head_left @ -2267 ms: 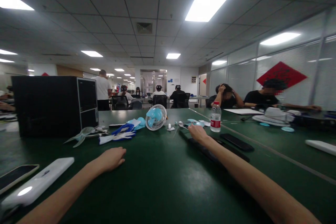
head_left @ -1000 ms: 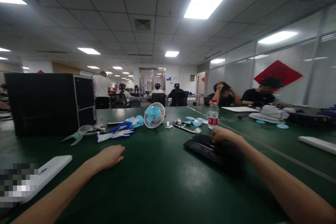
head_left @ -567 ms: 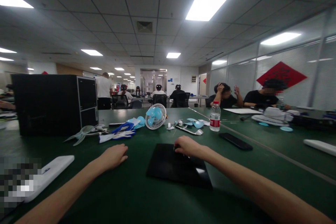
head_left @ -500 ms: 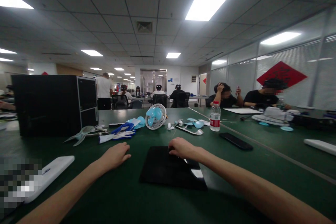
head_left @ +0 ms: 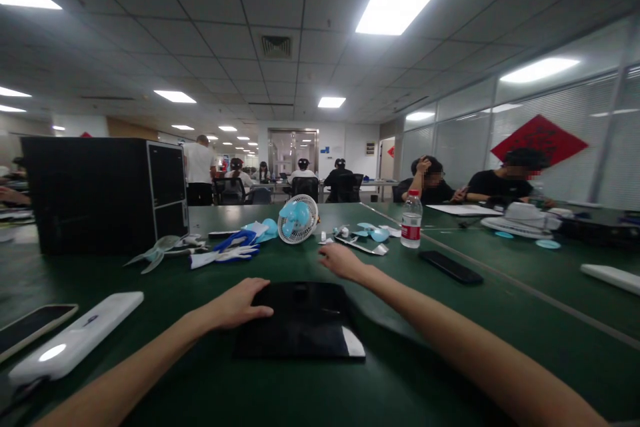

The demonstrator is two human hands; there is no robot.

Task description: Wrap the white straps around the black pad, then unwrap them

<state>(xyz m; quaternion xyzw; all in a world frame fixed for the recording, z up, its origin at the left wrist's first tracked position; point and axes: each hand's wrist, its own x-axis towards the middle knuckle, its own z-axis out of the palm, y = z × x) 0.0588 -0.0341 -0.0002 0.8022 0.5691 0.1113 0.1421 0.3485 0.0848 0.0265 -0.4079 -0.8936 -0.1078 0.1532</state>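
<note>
A flat, glossy black panel (head_left: 305, 327) lies on the green table in front of me, with a white reflection at its near right corner. My left hand (head_left: 247, 303) rests at the panel's far left corner, thumb and fingers apart, touching its edge. Just beyond the far edge of the panel is my right hand (head_left: 343, 261), clear of the panel. Its fingers are curled in together, and whatever may be in them is hidden. Closest beyond it are small white scraps and a light blue fan blade (head_left: 373, 232).
A small white fan (head_left: 299, 220), blue-and-white gloves (head_left: 227, 253) and grey blades (head_left: 155, 253) lie farther back. A black computer case (head_left: 90, 197) stands left, near a white device (head_left: 75, 337) and a phone (head_left: 35, 330). Rightward are a bottle (head_left: 411, 223) and a black phone (head_left: 450, 267). People sit beyond.
My right hand has left the panel and moved slightly away from me. The panel has shifted left and turned a little. My left hand has moved right onto its corner.
</note>
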